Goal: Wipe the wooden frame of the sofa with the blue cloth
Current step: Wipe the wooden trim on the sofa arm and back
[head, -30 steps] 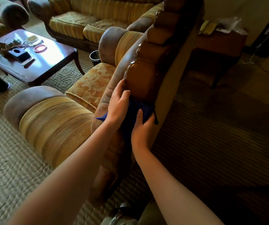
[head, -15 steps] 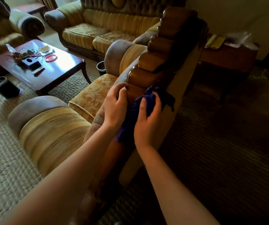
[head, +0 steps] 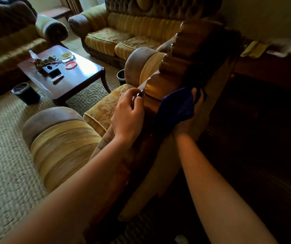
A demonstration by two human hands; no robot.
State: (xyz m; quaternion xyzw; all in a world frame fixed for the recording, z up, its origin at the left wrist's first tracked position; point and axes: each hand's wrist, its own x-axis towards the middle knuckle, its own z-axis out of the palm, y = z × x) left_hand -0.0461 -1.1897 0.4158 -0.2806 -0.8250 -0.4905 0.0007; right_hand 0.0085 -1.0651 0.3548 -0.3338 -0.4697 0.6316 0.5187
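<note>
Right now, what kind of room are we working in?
Most likely a home living room: a striped sofa across the room, a wooden coffee table on patterned carpet, and matching armchairs.

Two hands are in view: the left hand [head: 126,115] just left of centre and the right hand [head: 189,118] just right of it. One blue cloth [head: 175,107] lies at centre, on one wooden frame [head: 160,87] that runs up toward one o'clock. Three upholstered seats count out: the near armchair [head: 60,148] at eight o'clock, a sofa [head: 123,32] at twelve o'clock, and another armchair [head: 9,37] at ten o'clock. One coffee table [head: 81,76] stands at ten o'clock, bearing one red ashtray [head: 70,65]. Two dark bins sit on the carpet: one bin [head: 26,93] at nine o'clock, a second bin [head: 121,77] at eleven o'clock.
</note>
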